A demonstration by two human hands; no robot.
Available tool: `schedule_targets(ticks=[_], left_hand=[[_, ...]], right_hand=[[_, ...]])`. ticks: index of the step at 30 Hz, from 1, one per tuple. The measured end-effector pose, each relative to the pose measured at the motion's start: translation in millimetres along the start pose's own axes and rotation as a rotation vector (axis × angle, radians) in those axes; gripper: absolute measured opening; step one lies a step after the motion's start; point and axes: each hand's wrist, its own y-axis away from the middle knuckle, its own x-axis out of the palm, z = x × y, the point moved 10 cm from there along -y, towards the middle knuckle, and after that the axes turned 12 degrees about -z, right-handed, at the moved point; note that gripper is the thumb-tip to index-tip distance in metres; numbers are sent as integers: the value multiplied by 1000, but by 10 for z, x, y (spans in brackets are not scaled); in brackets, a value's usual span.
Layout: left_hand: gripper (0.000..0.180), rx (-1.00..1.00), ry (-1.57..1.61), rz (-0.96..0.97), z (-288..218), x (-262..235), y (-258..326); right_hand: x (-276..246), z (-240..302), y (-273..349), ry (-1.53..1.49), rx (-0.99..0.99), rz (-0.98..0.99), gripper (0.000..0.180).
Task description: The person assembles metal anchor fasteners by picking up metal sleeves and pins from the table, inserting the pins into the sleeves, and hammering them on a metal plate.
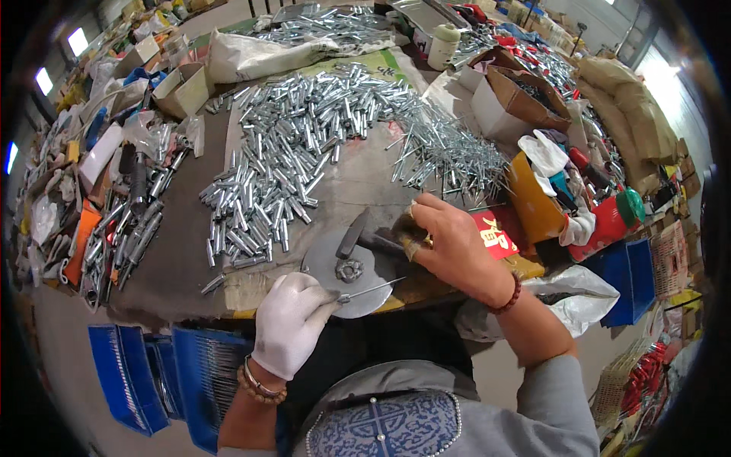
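Observation:
My left hand, in a white glove, pinches a small metal sleeve with a thin steel rod sticking out to the right. It is at the near edge of a round grey metal plate. On the plate lies a dark ring-shaped metal piece. My right hand is closed around the handle of a hammer, whose dark head hangs over the far part of the plate. Fingers of that hand look partly covered by worn yellowish wrapping. Beyond the plate spreads a large heap of shiny metal sleeves.
A pile of thin steel rods lies at the right. Further right stand a yellow container, a red jar with a green lid and a cardboard box. Tools crowd the left. Blue crates sit below the table edge.

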Motion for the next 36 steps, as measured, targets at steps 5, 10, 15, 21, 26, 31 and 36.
schedule_targets(ticks=[5, 10, 15, 21, 26, 31, 36], left_hand=[[12, -11, -78, 21, 6, -11, 38], [14, -21, -87, 31, 14, 15, 54], [15, -14, -82, 17, -6, 15, 40], [15, -32, -66, 9, 15, 5, 38], [12, -14, -59, 12, 14, 18, 22], [13, -6, -72, -6, 5, -7, 29], [14, 3, -97, -1, -2, -8, 36]], right_hand=[[-286, -443, -38, 332, 88, -138, 18], [-270, -795, 65, 361, 155, -120, 19], [-110, -876, -25, 333, 157, -129, 25], [38, -867, -167, 439, 87, -71, 18], [5, -794, -138, 381, 57, -112, 16], [216, 285, 159, -99, -163, 14, 26], [431, 723, 340, -182, -232, 153, 28]])
